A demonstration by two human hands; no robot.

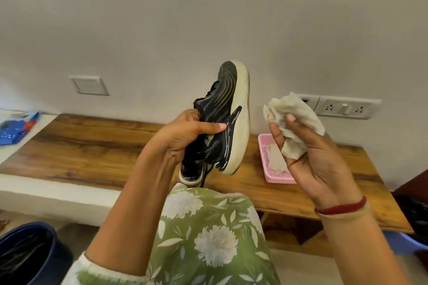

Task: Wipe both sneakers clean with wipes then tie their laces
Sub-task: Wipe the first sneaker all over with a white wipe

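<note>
- Left hand (187, 134) is up in front of the wall, curled round the black sneaker (229, 118). The thumb lies flat across the mesh side, and the other fingers are out of sight behind the collar.
- The sneaker hangs toe-up in the air above the desk (92, 146), with its thick off-white sole turned to the right. The sole's edge looks grubby.
- The upper is dark mesh with pale wavy lines, and there's a small green mark near the thumb.
- Black laces (206, 172) dangle loose below the heel.
- Just under it a second dark shoe (190, 173) with a white rim peeks out. I can't tell whether it sits on the desk or on the knee.
- Right hand (310, 164) has its palm toward the camera, fingers half curled and gripping a crumpled wipe (294, 120).
- The wipe is off-white, creased and bunched into a soft wad. It's near the sole but apart from it.
- A red thread band (342, 208) circles the right wrist.
- A pink plastic tray (278, 178) with a perforated floor lies on the desk behind the right hand. Another pale wipe (274, 157) sits in it.
- The desk is glossy wood with dark streaky grain, set along a plain wall with a white socket strip (345, 109).
- Green floral cloth (208, 227) covers the knee, and a dark blue bin (30, 250) stands at lower left.
</note>
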